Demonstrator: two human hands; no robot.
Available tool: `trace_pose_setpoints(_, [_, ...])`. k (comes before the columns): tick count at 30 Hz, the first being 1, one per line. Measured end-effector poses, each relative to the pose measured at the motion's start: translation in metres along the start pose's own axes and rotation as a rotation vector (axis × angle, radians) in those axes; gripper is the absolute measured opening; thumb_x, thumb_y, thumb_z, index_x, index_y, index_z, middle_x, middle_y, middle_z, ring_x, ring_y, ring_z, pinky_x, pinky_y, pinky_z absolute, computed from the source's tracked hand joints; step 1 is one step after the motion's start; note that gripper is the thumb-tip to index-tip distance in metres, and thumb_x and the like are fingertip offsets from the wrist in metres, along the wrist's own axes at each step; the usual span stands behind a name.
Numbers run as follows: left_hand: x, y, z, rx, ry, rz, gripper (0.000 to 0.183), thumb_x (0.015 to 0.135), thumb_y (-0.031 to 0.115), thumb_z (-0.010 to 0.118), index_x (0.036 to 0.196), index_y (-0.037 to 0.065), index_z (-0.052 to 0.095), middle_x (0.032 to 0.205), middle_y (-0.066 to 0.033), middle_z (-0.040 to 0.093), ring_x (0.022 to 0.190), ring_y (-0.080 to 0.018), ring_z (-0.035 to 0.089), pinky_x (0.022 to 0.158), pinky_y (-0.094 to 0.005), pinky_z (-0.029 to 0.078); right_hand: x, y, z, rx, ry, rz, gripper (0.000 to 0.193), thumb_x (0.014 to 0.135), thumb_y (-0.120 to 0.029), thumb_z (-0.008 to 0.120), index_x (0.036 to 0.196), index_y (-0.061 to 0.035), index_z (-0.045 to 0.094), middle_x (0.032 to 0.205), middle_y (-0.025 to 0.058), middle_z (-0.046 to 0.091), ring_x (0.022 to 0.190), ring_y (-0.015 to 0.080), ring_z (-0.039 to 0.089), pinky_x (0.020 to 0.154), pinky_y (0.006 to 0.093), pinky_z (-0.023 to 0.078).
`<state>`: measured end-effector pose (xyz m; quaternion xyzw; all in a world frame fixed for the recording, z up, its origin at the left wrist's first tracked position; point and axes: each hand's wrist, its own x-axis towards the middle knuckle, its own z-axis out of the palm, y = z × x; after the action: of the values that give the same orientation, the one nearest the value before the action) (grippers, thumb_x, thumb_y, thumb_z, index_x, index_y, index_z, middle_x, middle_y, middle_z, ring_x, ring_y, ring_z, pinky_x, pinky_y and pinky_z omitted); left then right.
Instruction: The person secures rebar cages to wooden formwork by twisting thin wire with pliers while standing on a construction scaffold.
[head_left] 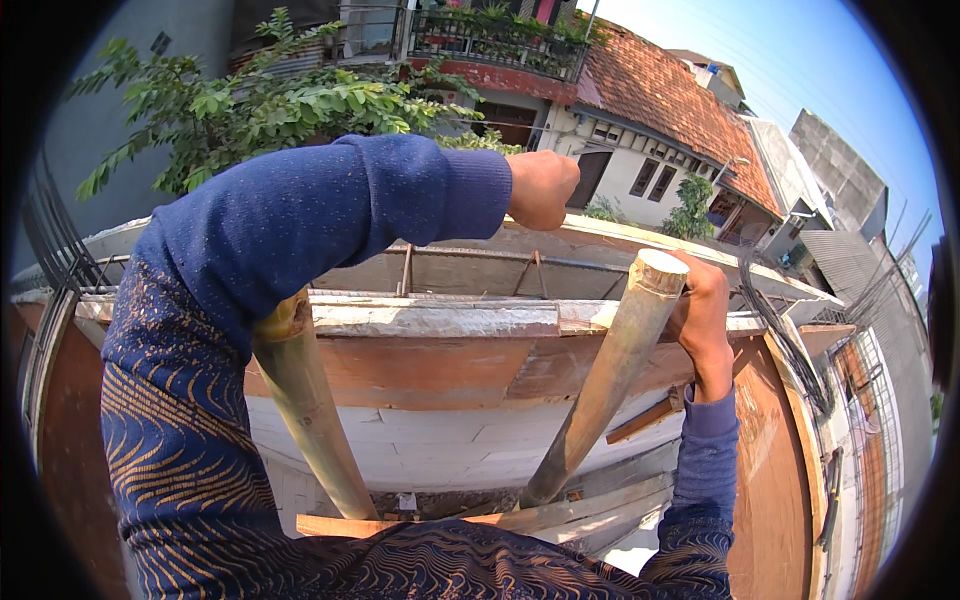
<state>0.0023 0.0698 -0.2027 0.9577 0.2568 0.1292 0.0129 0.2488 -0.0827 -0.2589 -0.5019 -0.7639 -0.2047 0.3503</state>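
My left hand (543, 190) is closed in a fist at the end of my outstretched arm, over the far board (640, 237) of a long wooden formwork. Whether it holds anything is hidden from view. Below and to the right, my right hand (705, 310) is wrapped round the upper end of a bamboo pole (600, 395), its fingertips hidden behind the pole. The pole leans, its pale cut top standing above the near formwork board (430, 318). Another bamboo pole (312, 410) stands at the left, its top partly covered by my left sleeve.
Steel bars (470, 277) run inside the formwork trough. Thin rods and cables (785, 335) rise at the right corner. Below me are a white block wall (430, 435) and a wooden plank (590, 515). Beyond stand a leafy tree (270, 110) and tile-roofed houses (660, 85).
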Motion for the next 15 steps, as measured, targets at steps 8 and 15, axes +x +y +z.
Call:
trace_pose_setpoints(8, [0.013, -0.021, 0.015, -0.171, 0.115, 0.091, 0.031, 0.083, 0.001, 0.054, 0.105, -0.005, 0.074, 0.102, -0.0284, 0.072, 0.102, -0.041, 0.07, 0.091, -0.0446, 0.056, 0.055, 0.012, -0.006, -0.1, 0.103, 0.018, 0.009, 0.085, -0.007, 0.071, 0.093, -0.0099, 0.074, 0.089, 0.0074, 0.073, 0.082, 0.0331, 0.069, 0.071, 0.0403, 0.053])
trace_pose_setpoints(15, [0.021, -0.016, 0.018, -0.229, 0.04, 0.101, 0.038, 0.093, 0.004, 0.057, 0.128, -0.008, 0.064, 0.121, -0.0265, 0.07, 0.115, -0.0365, 0.068, 0.101, -0.0421, 0.052, 0.096, 0.023, 0.003, -0.156, 0.037, -0.056, 0.01, 0.084, -0.003, 0.064, 0.086, -0.0105, 0.07, 0.084, 0.005, 0.068, 0.089, 0.0289, 0.065, 0.075, 0.0426, 0.052])
